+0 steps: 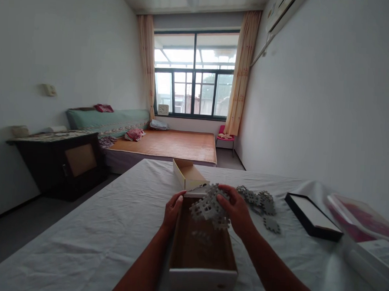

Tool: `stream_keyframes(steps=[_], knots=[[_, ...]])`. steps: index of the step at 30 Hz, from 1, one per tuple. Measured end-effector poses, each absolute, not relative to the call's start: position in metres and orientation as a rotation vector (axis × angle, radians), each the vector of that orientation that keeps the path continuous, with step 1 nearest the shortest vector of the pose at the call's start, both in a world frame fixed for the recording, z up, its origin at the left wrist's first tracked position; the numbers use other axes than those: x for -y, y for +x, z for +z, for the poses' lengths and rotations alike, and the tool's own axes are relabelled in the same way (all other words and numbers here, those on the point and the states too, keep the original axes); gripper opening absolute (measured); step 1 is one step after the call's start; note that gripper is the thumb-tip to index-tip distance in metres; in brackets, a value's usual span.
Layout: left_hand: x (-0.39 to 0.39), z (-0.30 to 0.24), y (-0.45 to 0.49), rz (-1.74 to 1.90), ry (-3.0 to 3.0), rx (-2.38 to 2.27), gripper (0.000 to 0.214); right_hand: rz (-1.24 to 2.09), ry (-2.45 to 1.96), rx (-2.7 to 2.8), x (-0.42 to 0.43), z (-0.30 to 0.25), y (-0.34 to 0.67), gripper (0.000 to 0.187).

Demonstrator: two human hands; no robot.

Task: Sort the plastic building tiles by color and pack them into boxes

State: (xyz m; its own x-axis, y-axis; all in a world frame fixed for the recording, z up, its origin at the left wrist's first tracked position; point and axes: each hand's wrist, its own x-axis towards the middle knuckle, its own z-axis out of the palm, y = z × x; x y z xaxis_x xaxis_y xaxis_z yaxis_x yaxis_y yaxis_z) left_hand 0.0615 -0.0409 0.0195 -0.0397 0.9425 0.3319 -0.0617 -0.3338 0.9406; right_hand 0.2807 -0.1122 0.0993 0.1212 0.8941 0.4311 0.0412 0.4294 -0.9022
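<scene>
In front of me on the cloth is an open cardboard box (192,254), brown inside with a white front wall. My left hand (172,211) is closed on its far left edge, thumb near the rim. Over the far part of the box, my right hand (236,208) grips a cluster of grey notched-edge pieces (210,209), some with square holes. Faint pale marks or small bits show on the box floor, too blurred to name. More grey notched pieces (258,199) lie heaped to the right of my right hand, with one flat grey piece (271,225) nearer me.
A second open box or lid (192,182) stands just beyond the first. To the right are a black-rimmed tray (314,217) with a white inside and a clear plastic container (363,215) with red contents. White cloth (111,236) covers the table; a bed (168,144) stands beyond.
</scene>
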Motion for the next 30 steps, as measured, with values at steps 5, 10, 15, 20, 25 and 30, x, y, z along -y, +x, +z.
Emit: stream_keyframes(steps=[5, 10, 15, 20, 25, 30], knots=[[0.044, 0.025, 0.063, 1.518, 1.392, -1.008, 0.043, 0.707, -0.855, 1.807, 0.122, 0.099, 0.261, 0.027], [0.043, 0.025, 0.062, 1.562, 1.428, -1.024, 0.042, 0.345, -1.062, 1.760, 0.087, 0.101, 0.297, 0.026], [0.039, 0.020, 0.061, 1.556, 1.435, -1.044, 0.041, 0.142, -1.639, 1.991, 0.012, 0.079, 0.355, 0.052], [0.038, 0.018, 0.059, 1.546, 1.437, -1.054, 0.039, 0.141, -1.810, 2.212, -0.018, 0.046, 0.345, 0.073], [0.041, 0.022, 0.061, 1.543, 1.401, -1.051, 0.041, 0.175, -1.905, 2.339, -0.010, 0.033, 0.341, 0.070], [0.043, 0.023, 0.067, 1.516, 1.329, -1.019, 0.045, 0.130, -1.958, 2.403, 0.021, 0.030, 0.352, 0.076]])
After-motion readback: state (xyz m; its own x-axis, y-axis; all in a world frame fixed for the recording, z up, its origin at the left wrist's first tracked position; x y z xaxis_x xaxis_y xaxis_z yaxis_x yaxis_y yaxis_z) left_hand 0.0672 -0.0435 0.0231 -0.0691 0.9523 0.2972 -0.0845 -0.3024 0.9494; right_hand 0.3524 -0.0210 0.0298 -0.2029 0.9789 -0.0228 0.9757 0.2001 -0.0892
